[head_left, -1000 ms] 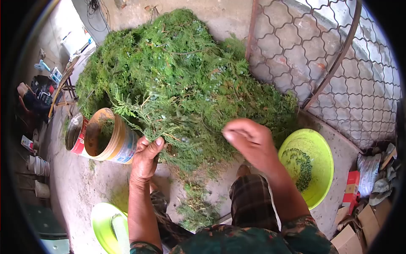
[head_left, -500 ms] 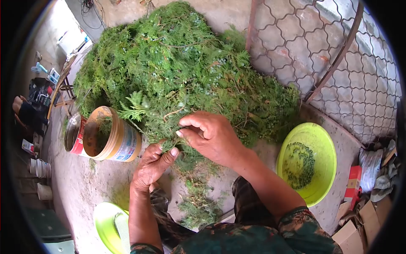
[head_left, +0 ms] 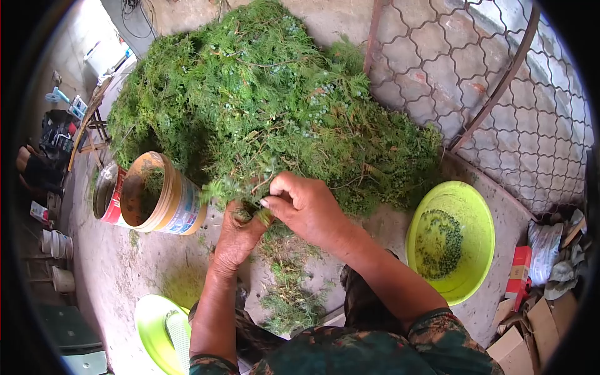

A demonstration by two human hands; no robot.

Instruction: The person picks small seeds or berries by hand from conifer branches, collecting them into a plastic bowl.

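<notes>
My left hand is closed on a green conifer sprig, its feathery tips partly blurred by motion. My right hand pinches at the same sprig, thumb and forefinger together beside a brownish twig; what lies between those fingertips is too small to make out. Just beyond both hands rises a big heap of cut conifer branches, dotted with small bluish-green cones. Loose green scraps lie on the floor below my hands, between my legs.
On the right stands a yellow-green basin with small green cones in it. Two buckets, one orange-tan and one red, stand left. Another lime basin is at lower left. A wire-mesh panel leans at right, cardboard below.
My left hand has moved up slightly, closer to my right hand. The sprig has shifted and turned between them, and the view has tilted a little.
</notes>
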